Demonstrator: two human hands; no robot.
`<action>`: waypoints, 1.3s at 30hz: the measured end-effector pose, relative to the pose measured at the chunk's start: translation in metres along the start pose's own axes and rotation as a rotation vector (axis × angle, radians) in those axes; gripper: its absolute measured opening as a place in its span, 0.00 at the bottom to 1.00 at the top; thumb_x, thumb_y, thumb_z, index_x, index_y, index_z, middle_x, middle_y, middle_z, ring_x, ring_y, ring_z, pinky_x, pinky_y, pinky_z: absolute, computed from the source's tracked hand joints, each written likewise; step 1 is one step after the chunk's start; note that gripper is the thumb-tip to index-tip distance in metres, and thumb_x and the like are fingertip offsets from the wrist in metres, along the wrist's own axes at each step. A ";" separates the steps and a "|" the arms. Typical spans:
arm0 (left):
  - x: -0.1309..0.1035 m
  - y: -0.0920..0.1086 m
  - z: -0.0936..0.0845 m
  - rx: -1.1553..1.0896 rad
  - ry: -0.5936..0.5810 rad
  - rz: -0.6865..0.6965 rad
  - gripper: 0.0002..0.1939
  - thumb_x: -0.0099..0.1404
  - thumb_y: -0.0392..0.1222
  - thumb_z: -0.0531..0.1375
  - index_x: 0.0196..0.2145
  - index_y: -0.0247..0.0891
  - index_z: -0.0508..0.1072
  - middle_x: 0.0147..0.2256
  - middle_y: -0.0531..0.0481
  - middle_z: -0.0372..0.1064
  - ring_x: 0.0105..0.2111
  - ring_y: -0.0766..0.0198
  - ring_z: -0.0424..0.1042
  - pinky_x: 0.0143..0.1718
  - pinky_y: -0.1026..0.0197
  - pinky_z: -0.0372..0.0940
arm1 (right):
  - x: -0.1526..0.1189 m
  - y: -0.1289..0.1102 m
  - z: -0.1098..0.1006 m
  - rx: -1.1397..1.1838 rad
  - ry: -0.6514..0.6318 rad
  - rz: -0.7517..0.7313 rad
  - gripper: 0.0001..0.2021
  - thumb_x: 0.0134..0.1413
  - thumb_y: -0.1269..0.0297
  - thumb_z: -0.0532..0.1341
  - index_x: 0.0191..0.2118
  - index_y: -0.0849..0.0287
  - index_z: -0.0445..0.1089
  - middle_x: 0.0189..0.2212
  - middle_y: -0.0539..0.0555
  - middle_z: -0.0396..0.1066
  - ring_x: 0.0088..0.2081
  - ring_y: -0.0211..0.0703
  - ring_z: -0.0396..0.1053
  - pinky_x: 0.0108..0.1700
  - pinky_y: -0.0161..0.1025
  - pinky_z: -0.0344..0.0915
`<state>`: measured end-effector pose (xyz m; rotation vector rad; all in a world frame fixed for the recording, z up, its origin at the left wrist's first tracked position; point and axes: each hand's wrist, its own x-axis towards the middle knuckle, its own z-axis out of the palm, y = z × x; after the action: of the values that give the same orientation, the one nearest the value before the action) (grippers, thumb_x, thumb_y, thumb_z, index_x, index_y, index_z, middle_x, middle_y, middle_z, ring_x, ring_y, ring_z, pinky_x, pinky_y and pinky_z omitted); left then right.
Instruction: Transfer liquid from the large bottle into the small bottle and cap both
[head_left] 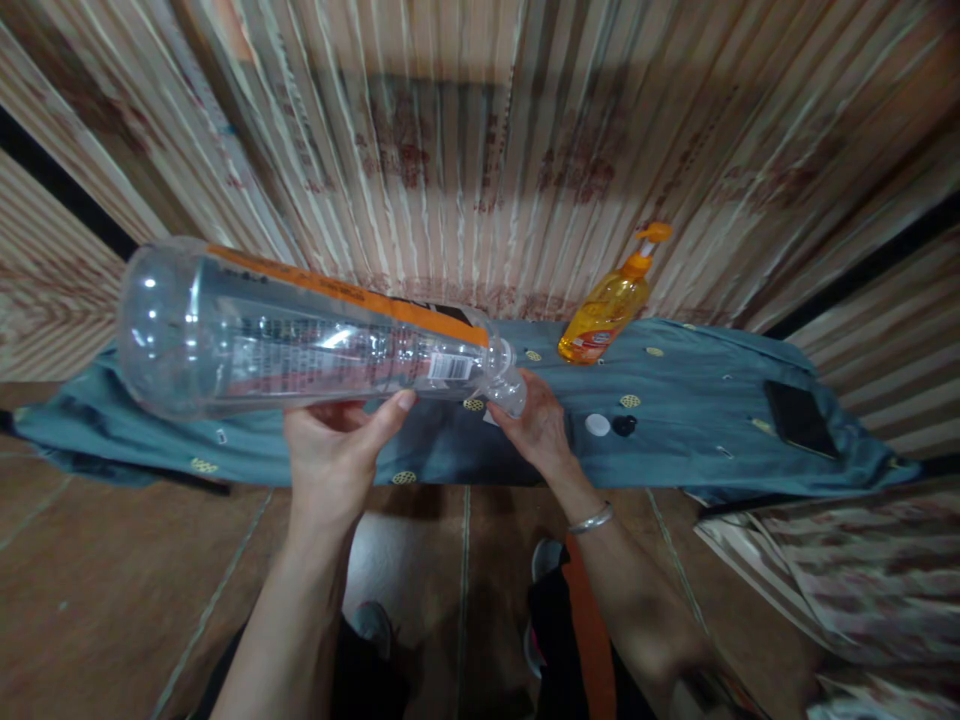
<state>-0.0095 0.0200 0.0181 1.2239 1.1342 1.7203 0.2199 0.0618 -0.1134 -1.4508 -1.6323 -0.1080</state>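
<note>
I see left hand (334,445) grasping large clear bottle (330,345) sideways; right hand (538,420) pinching small clear piece (511,393) at its mouth. Pump bottle (606,315) stands beyond.

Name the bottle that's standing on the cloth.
The orange-topped pump bottle: it alone stands on the cloth; the large clear bottle lies sideways in the left hand.

Dim light casts white glints along a clear bottle (322,340) and a pale sheen on the floor (416,560). Wide-angle distortion stretches the softly blurred, shadow-banded curtain (457,170) toward the corners.
</note>
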 end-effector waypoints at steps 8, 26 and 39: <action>-0.001 0.003 0.003 0.008 0.001 0.011 0.17 0.46 0.48 0.77 0.29 0.42 0.78 0.31 0.51 0.79 0.33 0.57 0.79 0.40 0.53 0.77 | 0.000 0.000 -0.001 0.012 -0.010 0.002 0.27 0.54 0.55 0.67 0.57 0.59 0.66 0.48 0.63 0.78 0.49 0.60 0.77 0.53 0.57 0.74; -0.001 0.007 0.004 -0.002 -0.006 0.014 0.15 0.46 0.46 0.77 0.29 0.42 0.78 0.30 0.52 0.79 0.32 0.58 0.79 0.38 0.55 0.77 | 0.001 0.000 -0.002 0.012 -0.022 0.004 0.28 0.52 0.56 0.68 0.57 0.59 0.66 0.49 0.63 0.78 0.50 0.60 0.77 0.53 0.58 0.75; 0.002 0.006 0.004 0.002 0.008 0.053 0.19 0.44 0.47 0.78 0.32 0.41 0.77 0.30 0.52 0.78 0.32 0.58 0.79 0.37 0.56 0.77 | 0.000 0.000 -0.001 0.021 -0.024 0.009 0.26 0.54 0.55 0.66 0.57 0.56 0.65 0.50 0.62 0.77 0.51 0.60 0.76 0.54 0.58 0.74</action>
<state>-0.0063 0.0204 0.0252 1.2592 1.1175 1.7655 0.2203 0.0614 -0.1127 -1.4489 -1.6417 -0.0686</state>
